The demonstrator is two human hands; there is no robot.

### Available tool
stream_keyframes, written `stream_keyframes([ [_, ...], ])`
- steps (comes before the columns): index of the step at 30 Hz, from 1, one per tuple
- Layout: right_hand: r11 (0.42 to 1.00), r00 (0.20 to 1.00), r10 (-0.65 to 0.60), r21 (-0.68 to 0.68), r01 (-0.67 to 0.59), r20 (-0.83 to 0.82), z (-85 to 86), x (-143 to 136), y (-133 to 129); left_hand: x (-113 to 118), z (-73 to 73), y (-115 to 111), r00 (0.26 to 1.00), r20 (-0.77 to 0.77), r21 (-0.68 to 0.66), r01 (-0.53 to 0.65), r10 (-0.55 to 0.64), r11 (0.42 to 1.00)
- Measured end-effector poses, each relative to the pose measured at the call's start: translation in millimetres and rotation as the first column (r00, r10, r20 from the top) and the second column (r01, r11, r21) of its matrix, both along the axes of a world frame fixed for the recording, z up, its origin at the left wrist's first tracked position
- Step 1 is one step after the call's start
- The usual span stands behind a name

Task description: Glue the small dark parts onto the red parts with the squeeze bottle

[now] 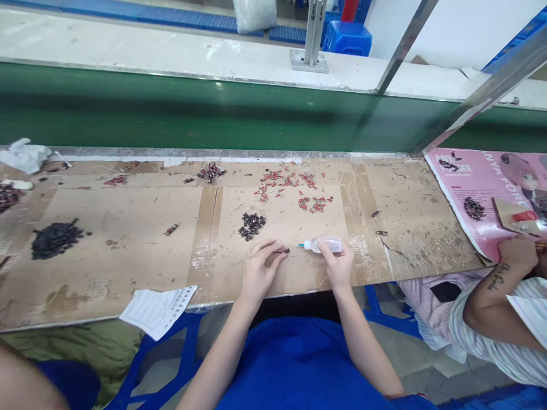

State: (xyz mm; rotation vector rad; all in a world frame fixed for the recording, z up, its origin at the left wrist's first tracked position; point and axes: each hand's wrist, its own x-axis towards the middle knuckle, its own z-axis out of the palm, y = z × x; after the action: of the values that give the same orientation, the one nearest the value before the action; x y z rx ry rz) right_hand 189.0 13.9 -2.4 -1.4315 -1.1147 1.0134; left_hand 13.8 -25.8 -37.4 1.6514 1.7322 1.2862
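**Clear bottle (327, 245) faces small dark piece (287, 250)**

Above the cardboard-covered counter (166, 273), our left hand (261, 267) has its fingers nearly together, pinching the small dark piece at their tips; our right hand (341, 265) wraps its fingers round the clear bottle, its blue tip aimed at the piece, just apart; beyond, we see a dark heap (252, 226), then scattered red pieces (318, 204); farther still, a green panel (213, 114).

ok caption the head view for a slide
Left hand holding a small black part, right hand holding a blue-tipped bottle, over cardboard
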Motion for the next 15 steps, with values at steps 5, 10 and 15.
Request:
stream_keyframes([
  [5,0.998,0.951,-0.055,0.009,0.055,0.303,4.2,24,2,-2,-5.9,3,0.993,-0.113,0.109,-0.010,0.022,0.994],
  [10,0.987,0.765,-0.124,0.158,0.030,0.632,15.1,34,27,-3,-3.6,2,0.999,-0.046,0.064,0.009,-0.006,0.998],
  [15,1.000,0.704,0.012,0.002,-0.019,0.710,13.4,19,74,0,6.3,-2,0.980,0.197,-0.045,-0.024,0.032,0.999],
])
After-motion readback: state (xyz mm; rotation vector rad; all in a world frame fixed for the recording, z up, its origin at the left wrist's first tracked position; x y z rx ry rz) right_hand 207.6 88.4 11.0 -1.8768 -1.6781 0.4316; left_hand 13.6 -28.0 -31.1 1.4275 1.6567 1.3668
